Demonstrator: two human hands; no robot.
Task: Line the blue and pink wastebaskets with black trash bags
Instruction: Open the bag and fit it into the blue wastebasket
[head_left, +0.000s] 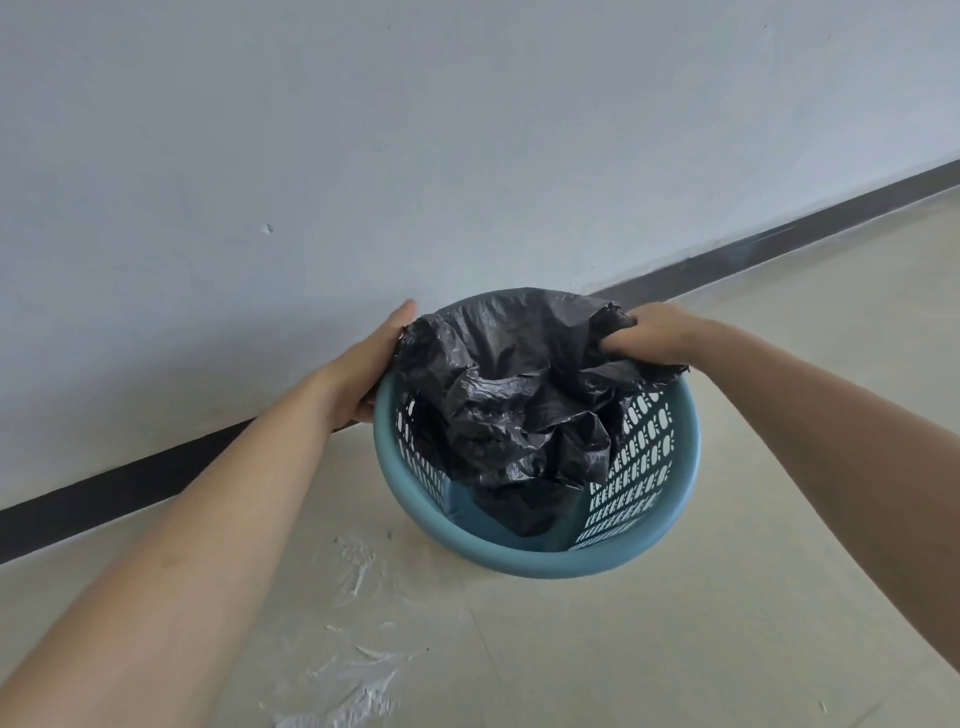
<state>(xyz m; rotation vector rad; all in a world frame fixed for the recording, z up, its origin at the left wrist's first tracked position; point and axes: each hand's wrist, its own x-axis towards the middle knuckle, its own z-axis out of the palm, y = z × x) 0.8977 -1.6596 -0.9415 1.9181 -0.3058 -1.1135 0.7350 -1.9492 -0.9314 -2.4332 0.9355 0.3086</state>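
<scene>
both hands on black bag (519, 395) over blue basket (524, 561) rim: l hand (363, 364) pinching edge, r hand (649, 335) fisted on it

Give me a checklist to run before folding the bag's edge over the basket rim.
1. Left hand grips the black trash bag edge: ok.
2. Right hand grips the opposite edge: ok.
3. Bag hangs inside the blue wastebasket: ok.
4. Bag spread open: not ok, crumpled in the middle.
5. Edge over the near rim: not ok, rim bare.
6. Bag reaches the bottom: cannot tell.
</scene>
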